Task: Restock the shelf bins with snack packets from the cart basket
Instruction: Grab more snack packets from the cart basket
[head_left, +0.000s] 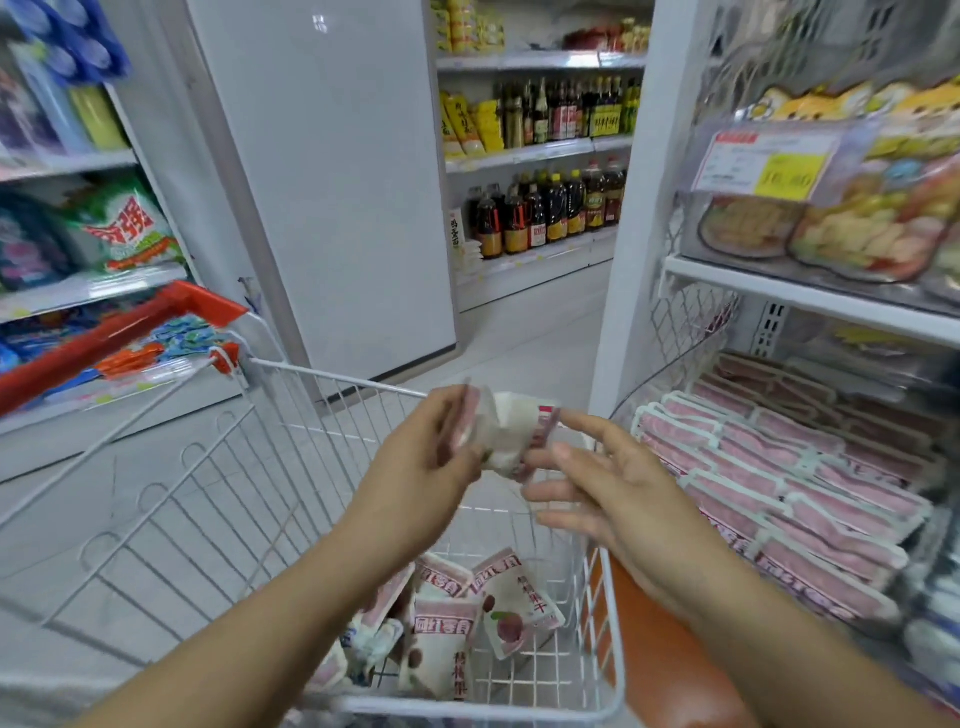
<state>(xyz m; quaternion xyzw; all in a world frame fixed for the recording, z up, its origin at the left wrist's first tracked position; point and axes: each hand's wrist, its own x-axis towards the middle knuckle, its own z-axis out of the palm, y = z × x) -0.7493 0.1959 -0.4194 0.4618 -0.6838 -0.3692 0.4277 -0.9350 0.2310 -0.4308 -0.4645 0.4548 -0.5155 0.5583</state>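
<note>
Item: restocking, step in hand is the carry from cart to shelf, one packet lifted and not yet placed

- White wire cart basket: lower left to centre; loose pink-and-white plastic snack packets heaped at its near end
- Left hand: above the basket, fingers curled round the left end of a crumpled pink-and-white snack packet
- Right hand: just beside it, fingers straight and spread, gripping nothing; forefinger and thumb at the packet's right edge, contact blurred
- Wire-sided lower shelf bin: right of both hands, rows of matching pink packets standing on edge

Next move, as judged: pass or carry the packet rightward, flatten it, slot it edge-on into a row
</note>
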